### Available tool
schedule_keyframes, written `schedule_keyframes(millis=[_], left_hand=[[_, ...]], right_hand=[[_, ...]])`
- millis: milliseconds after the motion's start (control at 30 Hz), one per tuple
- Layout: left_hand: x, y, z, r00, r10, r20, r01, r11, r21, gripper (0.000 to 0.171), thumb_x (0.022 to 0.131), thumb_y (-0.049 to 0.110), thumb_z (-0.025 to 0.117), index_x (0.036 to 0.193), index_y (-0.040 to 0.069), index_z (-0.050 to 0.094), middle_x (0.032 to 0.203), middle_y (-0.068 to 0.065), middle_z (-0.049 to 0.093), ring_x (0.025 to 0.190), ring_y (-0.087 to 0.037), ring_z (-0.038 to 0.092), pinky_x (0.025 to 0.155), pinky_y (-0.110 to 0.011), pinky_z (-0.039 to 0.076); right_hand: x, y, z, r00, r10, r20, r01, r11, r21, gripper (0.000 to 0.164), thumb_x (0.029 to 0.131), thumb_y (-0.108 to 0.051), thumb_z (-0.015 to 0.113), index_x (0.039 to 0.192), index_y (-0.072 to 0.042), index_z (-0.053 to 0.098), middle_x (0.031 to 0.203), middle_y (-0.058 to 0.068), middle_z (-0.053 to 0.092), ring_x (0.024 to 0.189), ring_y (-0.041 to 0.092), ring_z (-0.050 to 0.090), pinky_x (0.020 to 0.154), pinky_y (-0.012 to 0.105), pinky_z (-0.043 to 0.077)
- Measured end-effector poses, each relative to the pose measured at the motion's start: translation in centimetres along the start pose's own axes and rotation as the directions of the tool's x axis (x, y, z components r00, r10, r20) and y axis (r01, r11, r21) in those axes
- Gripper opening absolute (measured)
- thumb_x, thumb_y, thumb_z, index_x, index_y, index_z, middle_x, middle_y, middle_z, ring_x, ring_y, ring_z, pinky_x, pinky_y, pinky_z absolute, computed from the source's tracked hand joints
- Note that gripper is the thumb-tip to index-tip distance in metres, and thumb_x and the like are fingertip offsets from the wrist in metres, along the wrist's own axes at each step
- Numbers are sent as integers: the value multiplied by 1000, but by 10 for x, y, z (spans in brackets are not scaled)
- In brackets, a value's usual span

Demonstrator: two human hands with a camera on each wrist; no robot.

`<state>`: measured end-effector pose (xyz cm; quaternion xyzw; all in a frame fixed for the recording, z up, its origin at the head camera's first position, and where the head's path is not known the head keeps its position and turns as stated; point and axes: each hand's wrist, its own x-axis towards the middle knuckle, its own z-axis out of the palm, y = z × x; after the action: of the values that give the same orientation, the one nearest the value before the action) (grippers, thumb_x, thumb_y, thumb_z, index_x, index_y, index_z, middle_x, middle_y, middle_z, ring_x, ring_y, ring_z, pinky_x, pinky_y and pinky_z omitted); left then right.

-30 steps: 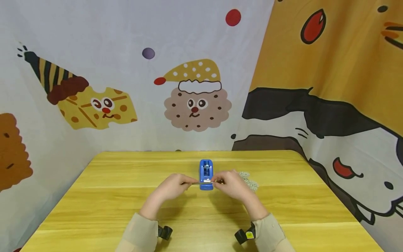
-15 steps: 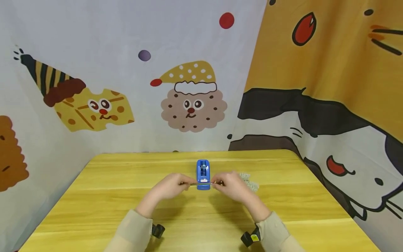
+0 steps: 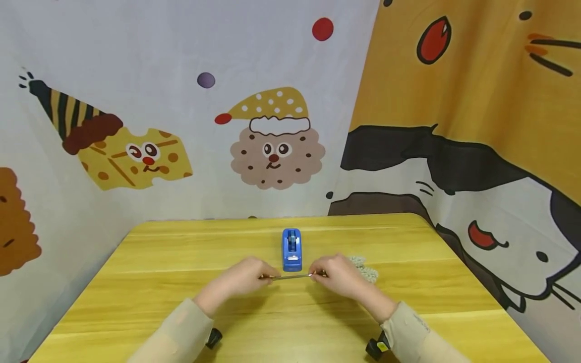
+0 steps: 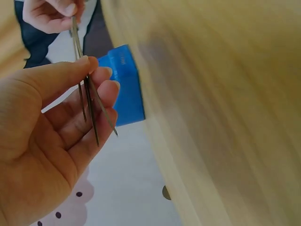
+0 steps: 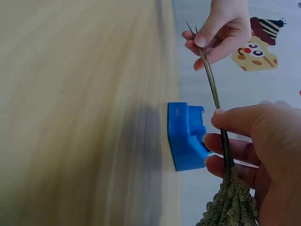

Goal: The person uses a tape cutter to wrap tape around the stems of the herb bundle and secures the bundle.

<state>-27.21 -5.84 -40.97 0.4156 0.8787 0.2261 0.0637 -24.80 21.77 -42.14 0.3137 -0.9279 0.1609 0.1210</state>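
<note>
My left hand (image 3: 247, 276) and right hand (image 3: 339, 275) hold a small bunch of thin stems (image 3: 293, 277) level between them, close over the table in front of a blue tape dispenser (image 3: 292, 263). In the left wrist view, the left thumb (image 4: 66, 75) and fingers pinch the stems near their bare ends, which fan into several tips. In the right wrist view, the right thumb and fingers (image 5: 240, 147) pinch them just below the grainy grey-green heads (image 5: 230, 205), like dried millet. Those heads poke out past the right hand in the head view.
The wooden table (image 3: 204, 242) reaches a curtain (image 3: 159, 60) printed with cartoon food and animals at the back and sides. A roll sits inside the dispenser. Small black wrist cameras (image 3: 375, 348) are strapped by both sleeves.
Both hands have drawn the stems toward the person, from over the dispenser's near end to in front of it. The hands are a little farther apart. The dispenser stays put.
</note>
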Motion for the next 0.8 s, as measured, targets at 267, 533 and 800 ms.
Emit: schedule_keyframes(millis=[267,533,800], left_hand=[[-4,-6,4,1000,4,26,-5,999,53,14,90,9,67,102,10,75,94,1,72,77,-4,61,71,-24,52],[-5,-10,13,1000,-5,23,1,990,140,16,89,11,68,103,13,76,99,3,72,87,-9,65,80,-29,53],[-1,-8,16,999,-24,28,17,975,221,19,86,7,69,104,12,76,102,0,72,94,-16,66,86,-34,52]], right_hand=[[-4,6,7,1000,10,13,-10,1000,-12,6,86,-19,73,92,-18,74,86,-10,69,76,0,60,77,33,52],[-7,9,13,999,19,34,-19,1000,3,5,86,-16,73,91,-17,74,86,-8,70,75,2,61,69,24,52],[-9,11,18,998,21,54,-18,999,-43,5,85,-17,73,90,-18,74,85,-9,69,75,2,61,72,29,52]])
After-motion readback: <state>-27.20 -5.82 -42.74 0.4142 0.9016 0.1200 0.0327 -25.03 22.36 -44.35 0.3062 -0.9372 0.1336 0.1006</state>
